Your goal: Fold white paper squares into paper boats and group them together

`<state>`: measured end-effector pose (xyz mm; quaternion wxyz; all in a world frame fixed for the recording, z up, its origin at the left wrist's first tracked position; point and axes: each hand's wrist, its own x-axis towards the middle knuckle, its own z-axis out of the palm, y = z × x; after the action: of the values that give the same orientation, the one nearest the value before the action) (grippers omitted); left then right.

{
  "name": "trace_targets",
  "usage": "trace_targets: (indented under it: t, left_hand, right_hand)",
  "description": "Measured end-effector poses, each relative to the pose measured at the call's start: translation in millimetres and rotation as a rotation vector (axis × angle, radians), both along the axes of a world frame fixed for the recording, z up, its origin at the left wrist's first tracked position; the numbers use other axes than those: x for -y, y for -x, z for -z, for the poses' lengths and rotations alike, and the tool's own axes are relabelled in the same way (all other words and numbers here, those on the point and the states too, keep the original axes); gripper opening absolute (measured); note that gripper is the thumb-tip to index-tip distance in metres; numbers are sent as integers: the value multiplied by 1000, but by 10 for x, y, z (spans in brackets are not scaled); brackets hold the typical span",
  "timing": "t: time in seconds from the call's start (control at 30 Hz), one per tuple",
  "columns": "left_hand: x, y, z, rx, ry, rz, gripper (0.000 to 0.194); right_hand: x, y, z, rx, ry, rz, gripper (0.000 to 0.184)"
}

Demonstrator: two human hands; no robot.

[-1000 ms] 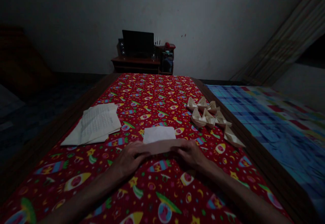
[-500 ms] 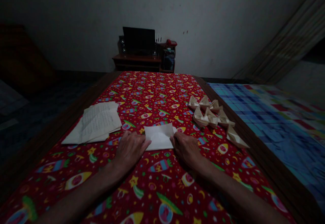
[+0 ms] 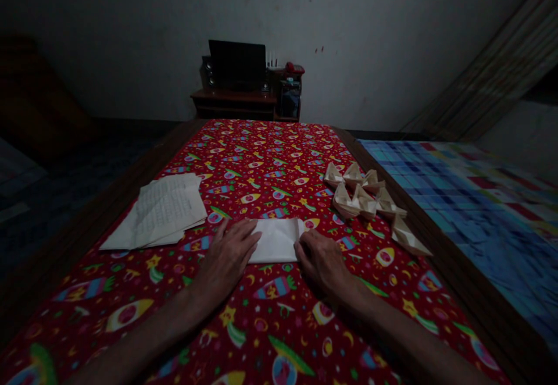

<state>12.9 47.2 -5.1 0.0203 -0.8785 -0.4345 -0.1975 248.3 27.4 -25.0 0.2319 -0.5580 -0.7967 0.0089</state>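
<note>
A folded sheet of white paper point(image 3: 275, 242) lies in front of me on the red patterned cloth. My left hand point(image 3: 233, 250) rests over its left edge with the fingers stretched out and lying flat. At the right edge, my right hand point(image 3: 320, 255) is closed with curled fingers, gripping the paper's side; its fingertips are partly hidden. A narrow strip at that side of the sheet stands slightly raised. To the left is a stack of printed paper sheets point(image 3: 168, 207). Several folded paper boats point(image 3: 365, 202) stand in rows on the right.
The red cloth point(image 3: 261, 164) covers a table with dark wooden edges point(image 3: 462, 292). Beyond its far end stand a monitor point(image 3: 238, 64) on a wooden desk point(image 3: 231, 104) and a red telephone point(image 3: 294, 69). A blue plaid cover point(image 3: 427, 199) spreads out on the right.
My left hand has gone from a closed grip at the paper's left edge to lying flat over it. The paper's raised upper part has come down flatter. My right hand stays at the right edge.
</note>
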Motion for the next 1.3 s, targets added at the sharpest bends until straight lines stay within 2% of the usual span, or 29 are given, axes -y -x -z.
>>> trace_targets:
  t: [0.23,0.33,0.43,0.53,0.67,0.87,1.13,1.3]
  left_hand:
    - [-35,110,124,75,49,130,32]
    - [8,173,79,32,101,183,38]
    - [109,105,-11,-32,97,228,41]
    - [208,-69,-39,-108,77,218,40]
    - [267,-236,24,-160,32,204,43]
    - [263,-236,79,-141,29,226,45]
    - [221,-250,29,-164,125,283,45]
    - [188,-246,13,-189,129,297,46]
  right_hand:
    - [-7,0,-2,-24,9,-19,15]
    - [-10,1,-16,-42,23,-28,14]
    - [-14,2,-16,-54,32,-27,15]
    - [-17,1,0,-49,26,-29,15]
    - [-20,2,10,-46,17,-23,16]
    - [-18,8,-33,-27,12,-24,17]
    - [-24,13,-16,16,-7,-1,18]
    - [-26,43,-83,79,1,85,14]
